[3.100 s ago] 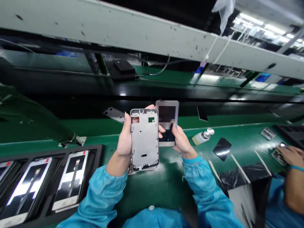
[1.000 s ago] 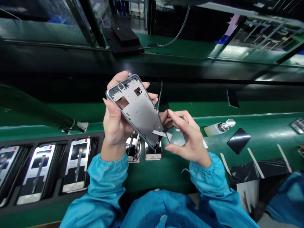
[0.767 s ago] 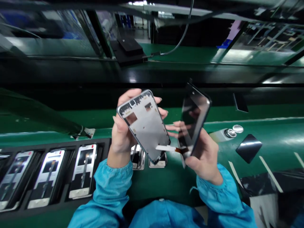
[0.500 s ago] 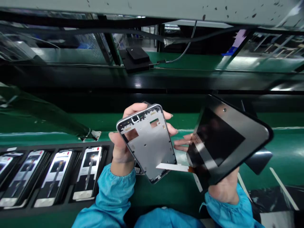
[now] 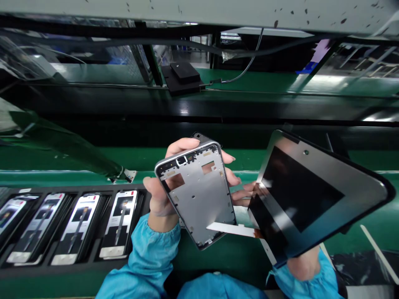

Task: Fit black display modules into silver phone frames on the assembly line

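My left hand (image 5: 158,201) is wrapped around a silver phone frame (image 5: 199,199), thumb on its left edge and fingers behind and over the right edge. The frame's inner face, with cutouts and small black parts along the top, is turned toward me. A dark piece (image 5: 202,137) peeks out behind its upper edge. My right hand (image 5: 304,265) grips a phone screen (image 5: 307,189) from behind, mostly hidden by it, with fingertips showing at its left side. From the screen's lower left a white ribbon cable (image 5: 232,229) reaches across the frame's lower end.
At left, a dark slotted tray (image 5: 141,207) holds several phone screens (image 5: 120,224) with ribbon cables. A green post (image 5: 77,145) slants above it. A black box (image 5: 183,74) with a cable sits on the far shelf. White strips (image 5: 378,253) lie at right.
The screen in my right hand has moved right and toward me, tilting a little. The frame in my left hand has shifted slightly right and down. The whole view has drifted slightly.
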